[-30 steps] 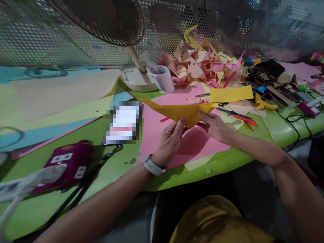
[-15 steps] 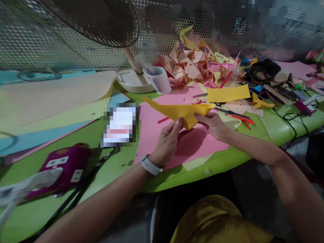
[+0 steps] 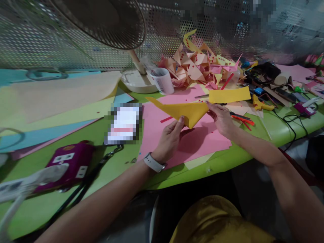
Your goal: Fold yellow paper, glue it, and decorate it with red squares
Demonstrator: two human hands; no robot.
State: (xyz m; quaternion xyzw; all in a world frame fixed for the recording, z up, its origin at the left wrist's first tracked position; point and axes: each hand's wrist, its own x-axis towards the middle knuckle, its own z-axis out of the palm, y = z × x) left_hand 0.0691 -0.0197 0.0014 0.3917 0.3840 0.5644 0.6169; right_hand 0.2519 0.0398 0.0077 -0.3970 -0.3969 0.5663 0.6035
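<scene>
A folded yellow paper shape (image 3: 186, 110) hangs just above a pink sheet (image 3: 192, 138) on the green table (image 3: 222, 162). My left hand (image 3: 170, 138), with a white watch on its wrist, pinches the paper's lower point from below. My right hand (image 3: 222, 116) grips the paper's right corner, fingers closed on it. The paper's long narrow tip points left, toward the fan's base.
A fan (image 3: 106, 20) on a white base (image 3: 136, 82) stands at the back beside a white cup (image 3: 163, 80). A heap of folded paper pieces (image 3: 199, 65) lies behind. A yellow strip (image 3: 229, 94), scissors, cables and tools sit right. A purple power strip (image 3: 65, 165) lies left.
My right hand has slid from under the paper's middle out to its right corner, and the small flap there has been flattened. The left hand stays put.
</scene>
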